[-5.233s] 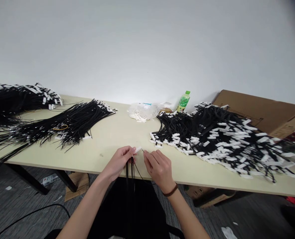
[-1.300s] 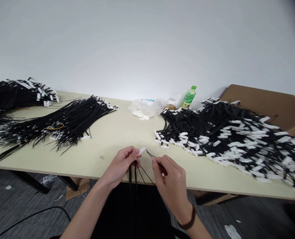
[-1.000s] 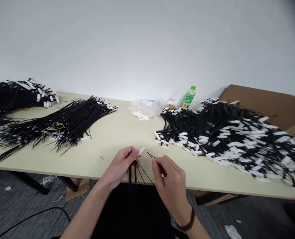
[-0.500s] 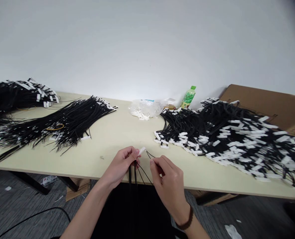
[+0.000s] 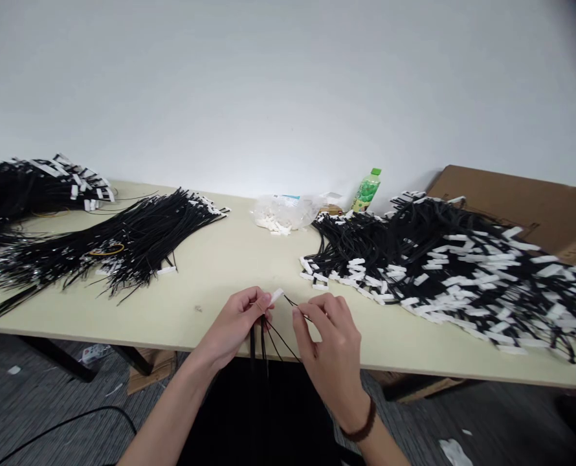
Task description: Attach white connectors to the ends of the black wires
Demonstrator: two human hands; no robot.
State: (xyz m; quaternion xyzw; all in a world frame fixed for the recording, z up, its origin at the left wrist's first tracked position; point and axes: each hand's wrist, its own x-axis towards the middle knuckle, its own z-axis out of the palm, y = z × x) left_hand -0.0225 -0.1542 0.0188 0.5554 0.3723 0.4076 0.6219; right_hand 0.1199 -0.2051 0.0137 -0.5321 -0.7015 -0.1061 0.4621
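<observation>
Pinching a white connector (image 5: 277, 296) in my left hand (image 5: 234, 323) at the table's (image 5: 210, 272) near edge, black wires (image 5: 259, 336) hanging below, my right hand (image 5: 329, 343) gripping one thin wire (image 5: 295, 304) beside it.

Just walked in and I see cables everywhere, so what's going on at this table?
A person sits at the table working on one cable. The left hand pinches a small white connector along with a few black wires that hang off the table edge. The right hand pinches a single thin wire just beside the connector. A big heap of black cables with white connectors lies to the right, two bundles to the left, and a bag of loose white connectors at the back.
</observation>
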